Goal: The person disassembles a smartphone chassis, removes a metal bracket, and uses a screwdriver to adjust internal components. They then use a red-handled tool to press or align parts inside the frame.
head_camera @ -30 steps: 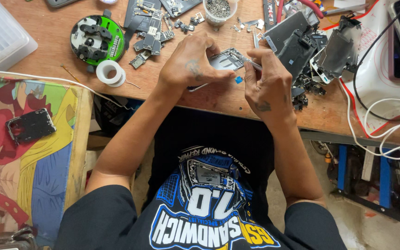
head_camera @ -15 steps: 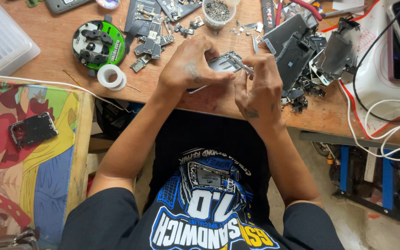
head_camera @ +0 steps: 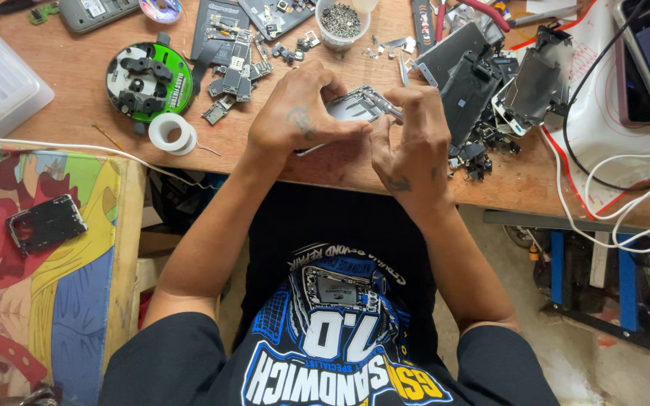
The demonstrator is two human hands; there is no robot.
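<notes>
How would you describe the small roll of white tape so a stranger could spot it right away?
Start at the wooden workbench and find the round green-and-black disc left of the left hand. Just below it lies the white tape roll, the only plain white ring there.

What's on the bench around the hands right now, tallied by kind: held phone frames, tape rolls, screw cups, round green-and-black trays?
Phone frame held in the left hand and right hand: 1, the silver frame
White tape roll: 1
Cup of screws: 1
Round green-and-black tray: 1
Total: 4
</notes>
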